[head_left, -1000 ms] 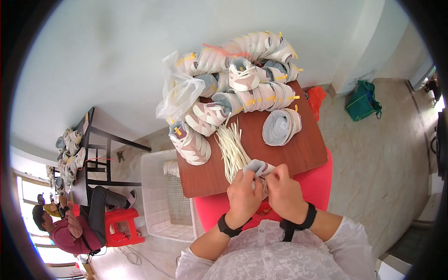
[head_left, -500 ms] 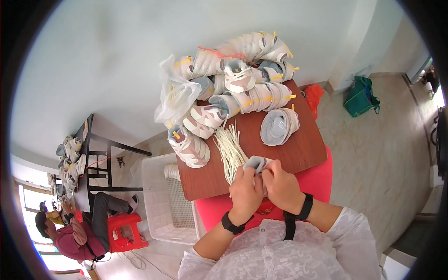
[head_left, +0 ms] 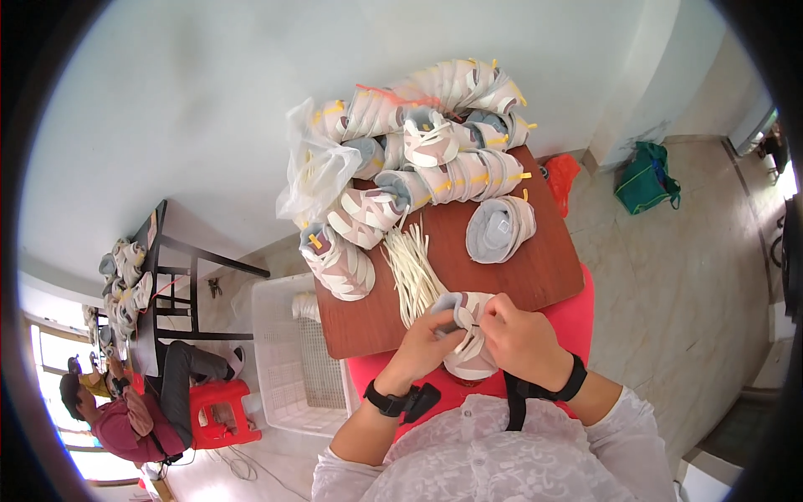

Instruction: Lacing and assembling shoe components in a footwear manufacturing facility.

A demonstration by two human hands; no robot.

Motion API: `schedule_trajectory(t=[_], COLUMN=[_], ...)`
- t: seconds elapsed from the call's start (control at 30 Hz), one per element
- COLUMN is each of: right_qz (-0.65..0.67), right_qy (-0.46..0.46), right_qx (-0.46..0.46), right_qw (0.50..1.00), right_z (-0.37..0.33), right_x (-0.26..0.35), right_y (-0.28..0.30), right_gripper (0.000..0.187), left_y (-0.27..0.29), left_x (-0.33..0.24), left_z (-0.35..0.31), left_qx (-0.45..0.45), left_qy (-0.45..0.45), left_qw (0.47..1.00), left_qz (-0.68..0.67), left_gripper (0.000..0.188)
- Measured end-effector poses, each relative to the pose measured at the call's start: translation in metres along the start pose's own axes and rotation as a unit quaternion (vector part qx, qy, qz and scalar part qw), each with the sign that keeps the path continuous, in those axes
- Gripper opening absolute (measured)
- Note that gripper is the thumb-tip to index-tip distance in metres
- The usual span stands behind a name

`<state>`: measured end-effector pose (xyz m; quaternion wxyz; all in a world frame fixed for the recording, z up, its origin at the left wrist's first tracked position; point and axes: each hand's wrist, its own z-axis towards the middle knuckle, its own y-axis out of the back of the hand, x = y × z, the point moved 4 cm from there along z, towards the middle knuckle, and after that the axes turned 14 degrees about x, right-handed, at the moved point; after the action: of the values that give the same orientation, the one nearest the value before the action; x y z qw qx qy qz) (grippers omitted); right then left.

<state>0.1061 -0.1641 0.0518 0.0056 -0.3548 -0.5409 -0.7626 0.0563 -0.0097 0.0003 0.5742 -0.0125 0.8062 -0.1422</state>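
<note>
In front of me a pale pink and white shoe upper (head_left: pixel 470 365) with a grey lining sits between my hands at the table's near edge, toe toward me. My left hand (head_left: pixel 421 345) grips its collar and side, thumb near the lace openings. Over the other side, my right hand (head_left: pixel 524 341) is closed in a pinch on what looks like a white shoelace at the lacing; its fingertips partly hide the strand. Just beyond my left hand lies a bundle of loose cream shoelaces (head_left: pixel 411 272). A single nested group of uppers (head_left: pixel 499 230) stands to the right of it.
Rows of nested shoe uppers (head_left: pixel 456 177) fill the far side of the brown table (head_left: pixel 548 263), beside a clear plastic bag (head_left: pixel 314 171). A white plastic crate (head_left: pixel 269 368) stands at left. Farther left, a person (head_left: pixel 134 427) sits by a black table. A green bag (head_left: pixel 646 180) lies on the floor at right.
The shoe upper has turned and tipped so its laced front and toe now show. My left hand has shifted left and my right hand slightly right, so they are farther apart.
</note>
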Motion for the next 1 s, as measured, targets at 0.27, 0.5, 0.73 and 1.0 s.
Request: schedule_trajectory(t=[0.27, 0.5, 0.73, 1.0], right_qz=[0.038, -0.106, 0.025, 0.529], right_qy=[0.013, -0.062, -0.077, -0.168], right_qx=[0.051, 0.082, -0.002, -0.057], right_qw=[0.998, 0.989, 0.997, 0.830], right_z=[0.001, -0.010, -0.020, -0.008], right_x=[0.001, 0.015, 0.000, -0.042], right_y=[0.004, -0.005, 0.018, -0.037], right_gripper=[0.009, 0.011, 0.013, 0.032], left_y=[0.000, -0.016, 0.023, -0.011], left_x=[0.012, 0.008, 0.017, 0.007], left_z=[-0.004, -0.003, -0.003, -0.004], left_qx=[0.008, -0.092, -0.161, -0.070], left_qy=[-0.004, -0.109, -0.082, -0.038], left_qw=[1.000, 0.960, 0.970, 0.993], left_qz=[0.022, 0.242, 0.164, 0.086], left_gripper=[0.014, 0.013, 0.012, 0.012])
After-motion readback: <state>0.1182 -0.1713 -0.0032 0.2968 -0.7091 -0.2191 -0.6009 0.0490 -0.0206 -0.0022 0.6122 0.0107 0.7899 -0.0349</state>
